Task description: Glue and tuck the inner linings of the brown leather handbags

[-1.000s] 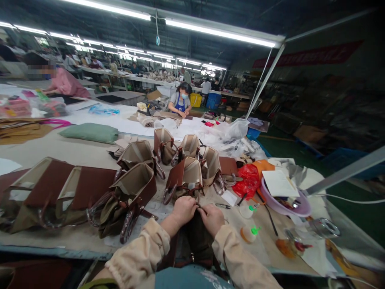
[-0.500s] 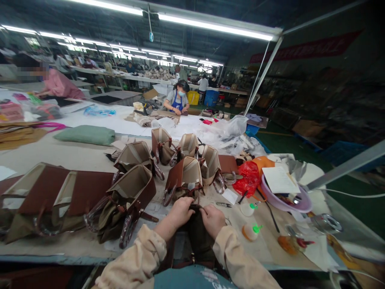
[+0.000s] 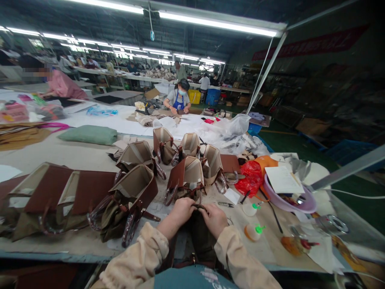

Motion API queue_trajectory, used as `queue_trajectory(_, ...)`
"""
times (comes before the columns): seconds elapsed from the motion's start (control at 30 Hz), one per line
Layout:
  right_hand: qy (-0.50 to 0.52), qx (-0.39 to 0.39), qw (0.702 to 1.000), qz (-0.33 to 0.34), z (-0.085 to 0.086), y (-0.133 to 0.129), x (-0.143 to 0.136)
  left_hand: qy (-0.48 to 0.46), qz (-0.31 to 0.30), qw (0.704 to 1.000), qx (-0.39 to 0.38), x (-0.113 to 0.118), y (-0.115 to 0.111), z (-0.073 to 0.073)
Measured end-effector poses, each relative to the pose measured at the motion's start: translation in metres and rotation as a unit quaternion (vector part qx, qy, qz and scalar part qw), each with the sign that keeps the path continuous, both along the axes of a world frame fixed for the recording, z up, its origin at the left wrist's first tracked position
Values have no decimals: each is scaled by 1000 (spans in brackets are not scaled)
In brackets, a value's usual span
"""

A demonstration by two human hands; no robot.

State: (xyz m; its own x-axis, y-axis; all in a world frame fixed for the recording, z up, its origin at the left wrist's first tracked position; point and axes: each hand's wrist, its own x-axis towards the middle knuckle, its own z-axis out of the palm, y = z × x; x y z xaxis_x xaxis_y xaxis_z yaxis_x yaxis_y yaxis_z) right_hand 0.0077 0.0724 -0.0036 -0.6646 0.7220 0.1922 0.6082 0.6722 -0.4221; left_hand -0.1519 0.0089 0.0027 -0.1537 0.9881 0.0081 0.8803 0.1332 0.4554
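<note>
A dark olive bag (image 3: 201, 237) with brown trim lies at the table's front edge, against my body. Its top edge is pinched between the fingers of my left hand (image 3: 182, 211) and my right hand (image 3: 215, 218), which sit close together. The fingertips are partly hidden behind the edge. Just beyond my hands stands an open brown and olive bag (image 3: 190, 172) with a beige lining. Another open bag (image 3: 134, 190) with plastic-wrapped handles leans to the left of my left hand.
More bags (image 3: 93, 188) stand at left and behind. To the right are two green-capped bottles (image 3: 254, 232), a red plastic bag (image 3: 249, 178), a lilac basin (image 3: 288, 200) and a glass jar (image 3: 290, 245). Across the table a masked co-worker (image 3: 179, 98) handles brown pieces.
My hands keep their hold on the bag's edge, with the fingers slightly shifted along it. The whole view has swung a little, so the surroundings sit slightly further right.
</note>
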Motion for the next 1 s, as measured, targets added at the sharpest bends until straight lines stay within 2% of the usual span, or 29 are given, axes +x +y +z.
queue_trajectory(0.27,-27,35,999,9,5,3,-7,11,0,1000,0,1,0,-1)
queue_trajectory(0.6,-21,50,998,10,-4,4,-4,6,-6,1000,7,3,1,-4)
queue_trajectory(1.0,-66,56,996,-8,3,-1,-11,-21,20,999,18,0,2,-4)
